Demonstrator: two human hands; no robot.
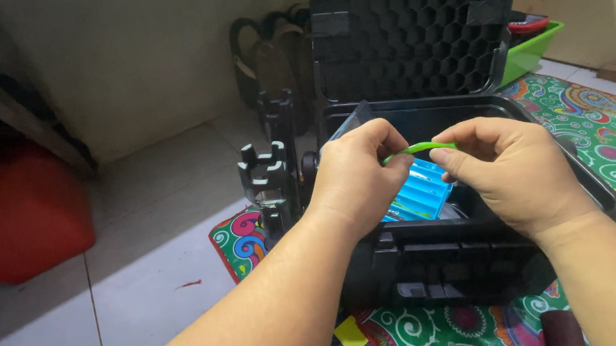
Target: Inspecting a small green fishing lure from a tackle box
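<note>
While both hands work above the open black case (596, 190), one green strip (420, 149) spans between them, long axis running left to right. Left hand (359, 179) and right hand (509, 173) each pinch one end with fingertips clamped. Inside the case lies one blue ribbed tray (422, 195).

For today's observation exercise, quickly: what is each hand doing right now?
Left hand: closed, pinching one end of the thin green strip.
Right hand: closed, pinching the strip's other end, above the open black case.
</note>
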